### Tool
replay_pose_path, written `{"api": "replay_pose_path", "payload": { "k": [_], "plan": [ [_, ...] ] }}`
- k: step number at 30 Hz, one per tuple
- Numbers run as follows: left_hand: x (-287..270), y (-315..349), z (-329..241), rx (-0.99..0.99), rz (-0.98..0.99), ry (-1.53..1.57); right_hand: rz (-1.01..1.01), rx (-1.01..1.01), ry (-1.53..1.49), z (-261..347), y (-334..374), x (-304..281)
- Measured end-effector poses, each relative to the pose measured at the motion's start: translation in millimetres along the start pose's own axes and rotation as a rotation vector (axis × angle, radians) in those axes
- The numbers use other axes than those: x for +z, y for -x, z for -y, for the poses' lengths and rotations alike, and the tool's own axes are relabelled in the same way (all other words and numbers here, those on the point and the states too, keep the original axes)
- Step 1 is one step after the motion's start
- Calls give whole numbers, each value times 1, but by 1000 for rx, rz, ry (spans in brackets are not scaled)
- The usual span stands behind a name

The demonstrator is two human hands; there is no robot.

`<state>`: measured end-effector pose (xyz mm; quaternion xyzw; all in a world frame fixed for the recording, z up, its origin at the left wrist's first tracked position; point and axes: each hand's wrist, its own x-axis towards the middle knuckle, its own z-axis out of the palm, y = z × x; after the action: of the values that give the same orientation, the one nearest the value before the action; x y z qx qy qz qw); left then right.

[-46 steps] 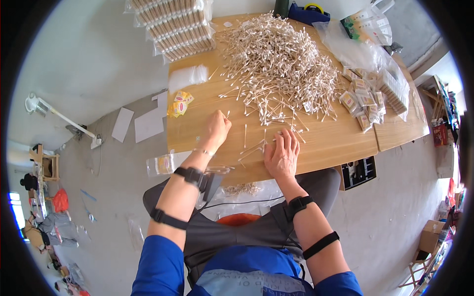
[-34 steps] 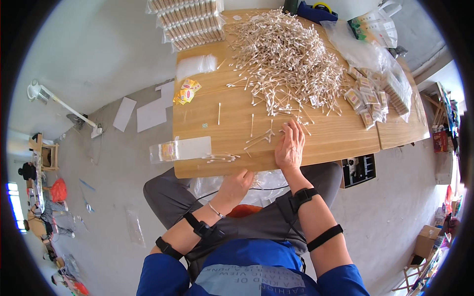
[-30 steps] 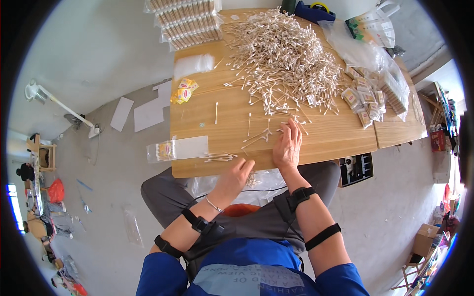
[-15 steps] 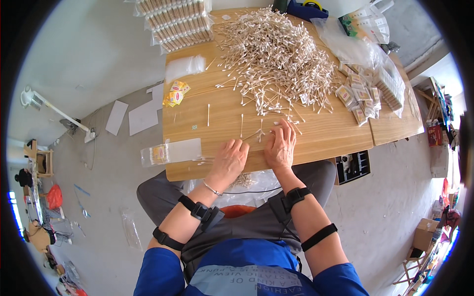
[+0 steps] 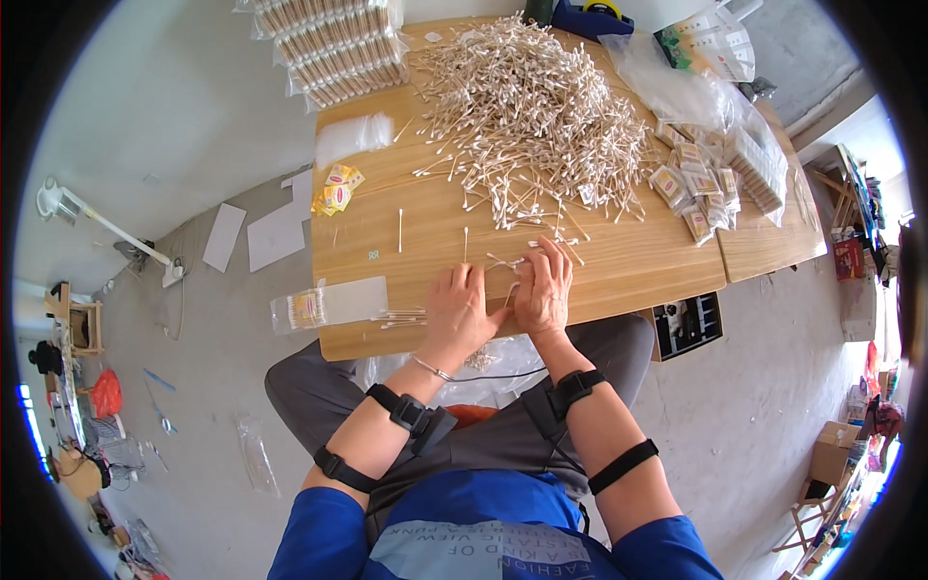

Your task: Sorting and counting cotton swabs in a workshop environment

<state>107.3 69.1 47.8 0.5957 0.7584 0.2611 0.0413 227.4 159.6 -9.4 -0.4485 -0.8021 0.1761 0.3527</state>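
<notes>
Though bags [image 5: 338,60] sit filled, we've a swab pile [image 5: 541,106] unpacked (left hand [image 5: 456,304], right hand [image 5: 543,297]: can't tell if gripping).

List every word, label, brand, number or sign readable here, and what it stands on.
Printed wording is left uncopied; this is where it shows:
Blue shirt: large lettering, upside down in view.
Yellow cards at left: lettering too small to read.
Packet of swabs, lower left: too small.
Small packets at right: too small.
White-and-green bag: too small or blurred.
Loose cotton swabs: none visible.
</notes>
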Motion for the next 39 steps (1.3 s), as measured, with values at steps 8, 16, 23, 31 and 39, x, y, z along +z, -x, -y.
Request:
{"api": "replay_pose_path", "payload": {
  "k": [8, 16, 23, 31, 39],
  "plan": [
    [16, 14, 17, 8, 38, 38, -88, 55, -152, 1, -2, -5],
    [11, 2, 15, 167, 140, 64, -65, 97, -160, -3, -1, -5],
    [18, -18, 2, 185, -49, 95, -114, 97, -235, -5, -2, -6],
    [33, -17, 5, 149, 23, 98, -193, 125, -296, -10, -3, -5],
    [37, -22, -10, 196, -92, 43, -251, 202, -430, -15, -1, 2]
  ]
}}
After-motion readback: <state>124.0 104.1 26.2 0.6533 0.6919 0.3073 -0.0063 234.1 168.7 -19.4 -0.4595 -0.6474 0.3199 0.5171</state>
